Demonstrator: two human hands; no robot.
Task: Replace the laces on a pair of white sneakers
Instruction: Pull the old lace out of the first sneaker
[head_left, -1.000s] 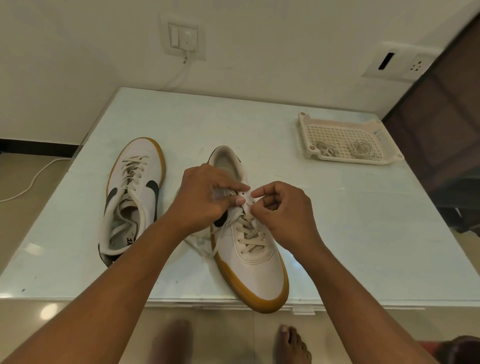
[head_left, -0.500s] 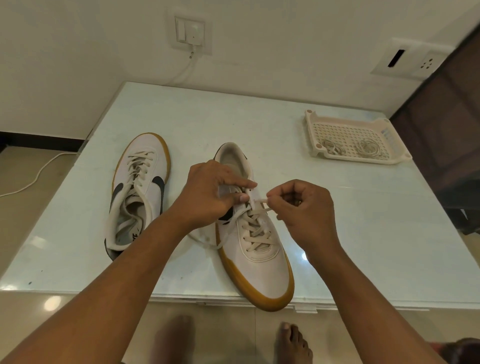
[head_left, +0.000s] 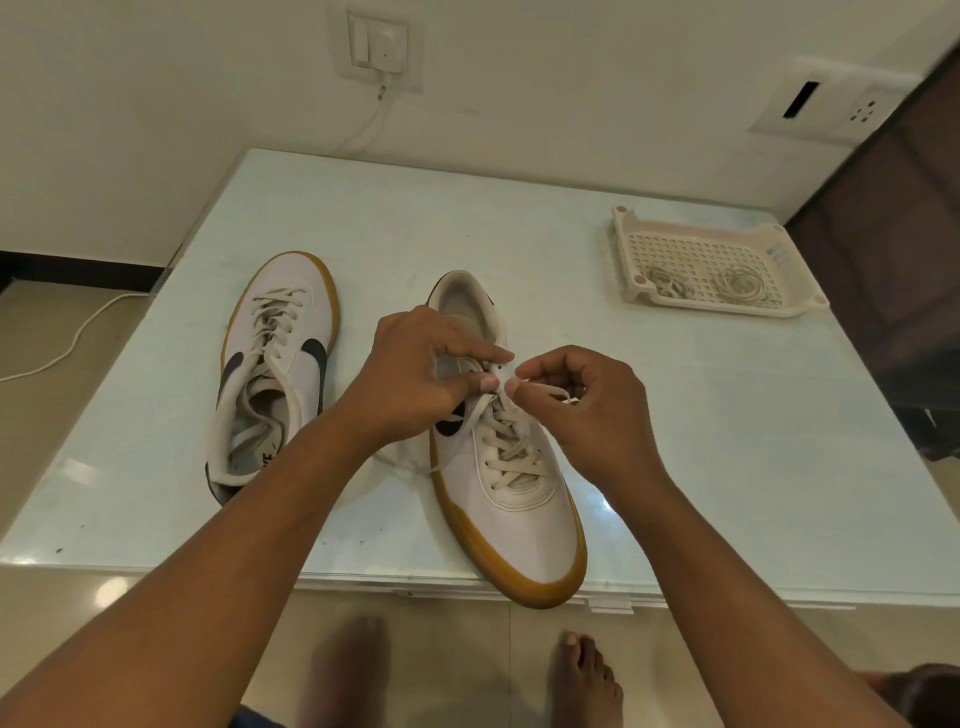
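Worked sneaker (head_left: 511, 499): white, gum sole, dark side mark. It lies mid-table near the front edge, toe toward the person and poking just past the edge, heel away. Its lace (head_left: 511, 454) is criss-crossed through the lower eyelets. The top is loose, with one strand trailing off the shoe's left side onto the table.

Left hand (head_left: 415, 374): comes in from lower left and rests over the shoe's collar. Fingers are curled, forefinger stretched across the tongue, thumb pressed up under it. They pinch the top eyelet edge of the sneaker; can't tell if lace is in that pinch too.

Right hand (head_left: 582, 410): comes in from lower right, knuckles up. Thumb and forefinger are closed on the lace right at the top eyelet, other fingers curled in. The lace tip sticks out under the fingers. The two hands' thumb tips are almost touching.

Counts:
- 2 sneakers. The second sneaker (head_left: 275, 364) is to the left, apart from the first, toe pointing away, laced, nobody touching it.
- 1 tray (head_left: 631, 260): cream, perforated, at the far right of the table.
- 2 lace bundles inside the tray, side by side: left bundle (head_left: 670, 283), right bundle (head_left: 737, 280).
- 1 table (head_left: 727, 441): pale, glossy top.
- 2 wall plates: switch plate (head_left: 376, 49) with a plug and cord hanging, socket plate (head_left: 826, 104) to the right.
- 1 white cable (head_left: 67, 343) on the floor at left.
- 2 bare feet below the table edge; the left foot (head_left: 348, 670) is blurred, the right foot (head_left: 584, 680) is clearer.
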